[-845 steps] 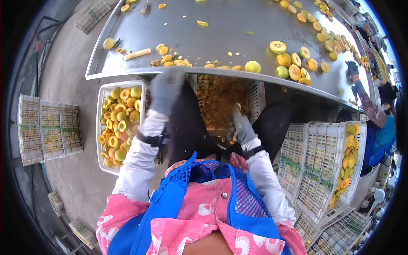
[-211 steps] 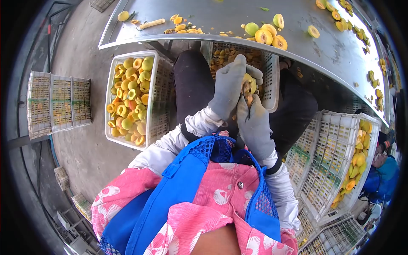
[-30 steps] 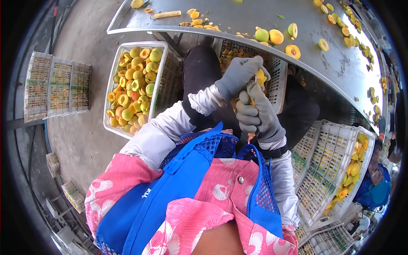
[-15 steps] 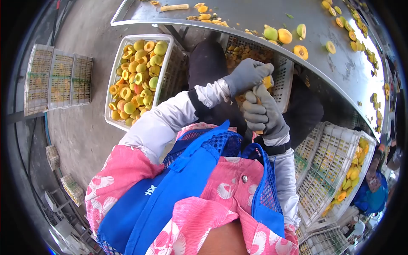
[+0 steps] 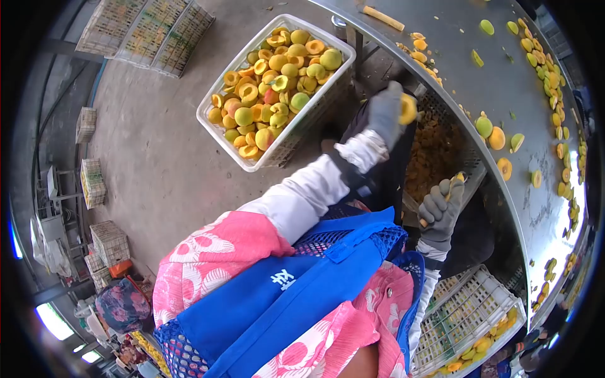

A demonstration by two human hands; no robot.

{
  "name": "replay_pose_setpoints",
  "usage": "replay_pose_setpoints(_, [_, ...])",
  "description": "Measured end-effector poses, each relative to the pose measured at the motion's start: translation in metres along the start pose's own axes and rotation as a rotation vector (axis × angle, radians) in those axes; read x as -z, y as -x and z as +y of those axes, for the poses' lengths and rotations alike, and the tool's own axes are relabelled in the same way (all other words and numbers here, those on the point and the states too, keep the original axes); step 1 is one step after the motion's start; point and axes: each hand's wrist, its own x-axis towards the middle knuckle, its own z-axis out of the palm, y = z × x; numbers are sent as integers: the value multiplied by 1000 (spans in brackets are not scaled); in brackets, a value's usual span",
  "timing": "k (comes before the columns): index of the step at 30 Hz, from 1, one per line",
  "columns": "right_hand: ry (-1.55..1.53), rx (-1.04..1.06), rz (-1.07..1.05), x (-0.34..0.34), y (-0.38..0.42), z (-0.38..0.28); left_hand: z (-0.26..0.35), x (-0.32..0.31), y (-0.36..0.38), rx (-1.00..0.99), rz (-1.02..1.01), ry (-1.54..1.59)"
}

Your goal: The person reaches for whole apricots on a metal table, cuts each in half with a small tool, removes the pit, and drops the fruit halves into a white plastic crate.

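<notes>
Beside the metal table (image 5: 441,44), a white crate (image 5: 315,113) is set nearer the left hand (image 5: 383,116), by whose fingers a fruit half (image 5: 408,109) is gripped, crate-averse side; in the closed right hand (image 5: 441,211), what seems a slim handle (image 5: 423,222) is held, slanted tableward.

The left hand (image 5: 386,116) looks smudgy to us, and it hides a bit of the fruit half (image 5: 408,109). We can't tell what small thing (image 5: 423,222) the right hand (image 5: 440,211) grips, because most is covered. The metal table (image 5: 466,57) hides part of the scrap crate (image 5: 474,183), and our view's top edge cuts the table off.
</notes>
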Motion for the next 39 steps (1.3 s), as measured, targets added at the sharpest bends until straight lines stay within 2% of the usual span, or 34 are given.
replay_pose_setpoints(1, [8, 7, -5, -2, 3, 1, 7, 28, -22, -265, -22, -91])
replay_pose_setpoints(2, [145, -5, 256, -5, 5, 4, 20, 53, -46, -469, 102, -231])
replay_pose_setpoints(3, [275, -11, 520, -6, 8, 5, 31, 91, -81, -681, 296, -622])
replay_pose_setpoints(5, [250, -37, 480, 4, 16, 9, 77, 124, -70, -1037, 420, -1288])
replay_pose_setpoints(7, [255, -50, 539, 1, 19, 17, 87, 161, -71, -668, 385, -1669])
replay_pose_setpoints(9, [210, -41, 520, 9, 20, 21, 66, 224, -102, -647, 413, -1614])
replay_pose_setpoints(10, [193, -38, 563, 7, 20, 24, 67, 238, -102, -796, 296, -1473])
replay_pose_setpoints(11, [177, -45, 610, 8, 21, 26, 70, 235, -95, -836, 268, -1351])
replay_pose_setpoints(14, [206, -89, 618, 35, 20, 30, 77, 226, -90, -839, 244, -1278])
replay_pose_setpoints(15, [191, -59, 635, 40, 19, 32, 78, 217, -96, -808, 332, -1295])
replay_pose_setpoints(16, [201, -87, 622, 41, 16, 33, 80, 201, -95, -777, 420, -1312])
replay_pose_setpoints(17, [208, -89, 625, 41, 19, 30, 75, 180, -95, -863, 324, -1098])
replay_pose_setpoints(18, [244, -92, 639, 33, 21, 27, 73, 148, -88, -833, 191, -980])
replay_pose_setpoints(19, [278, -93, 652, 22, 19, 25, 68, 110, -76, -707, 69, -836])
replay_pose_setpoints(21, [367, -37, 683, 0, 22, 19, 42, 50, -71, -765, -340, -750])
replay_pose_setpoints(23, [397, 93, 624, -11, 26, 12, 14, -30, -32, -792, -556, -925])
replay_pose_setpoints(25, [408, 134, 637, -6, 26, 6, -8, -94, -3, -882, -794, -1229])
replay_pose_setpoints(27, [464, 152, 638, 5, 30, 1, -51, -138, -18, -1016, -949, -1370])
replay_pose_setpoints(28, [530, 155, 640, 12, 32, 0, -67, -158, -22, -1019, -963, -1377])
replay_pose_setpoints(29, [516, 161, 641, 17, 34, 0, -83, -175, -26, -1094, -992, -1531])
replay_pose_setpoints(30, [619, 220, 639, 23, 37, 1, -97, -189, -29, -1168, -1017, -1685])
replay_pose_setpoints(31, [721, 278, 637, 24, 38, 0, -108, -201, -32, -1167, -1030, -1695])
replay_pose_setpoints(32, [568, 213, 600, 24, 44, -6, -117, -212, -35, -1090, -1093, -1916])
replay_pose_setpoints(33, [554, 216, 600, 27, 44, -6, -124, -220, -39, -1001, -1148, -2137])
replay_pose_setpoints(34, [709, 355, 631, 30, 44, -5, -126, -223, -43, -1088, -1146, -2084])
replay_pose_setpoints(35, [863, 499, 664, 32, 44, -4, -128, -219, -45, -1092, -1160, -2089])
replay_pose_setpoints(36, [848, 504, 672, 30, 46, -8, -126, -212, -42, -889, -1107, -1769])
replay_pose_setpoints(37, [670, 436, 667, 25, 47, -18, -125, -204, -41, -687, -1032, -1455])
replay_pose_setpoints(38, [497, 363, 655, 18, 48, -25, -124, -197, -43, -351, -1054, -1153])
replay_pose_setpoints(39, [488, 356, 657, 11, 46, -30, -110, -189, -34, -342, -1052, -1161])
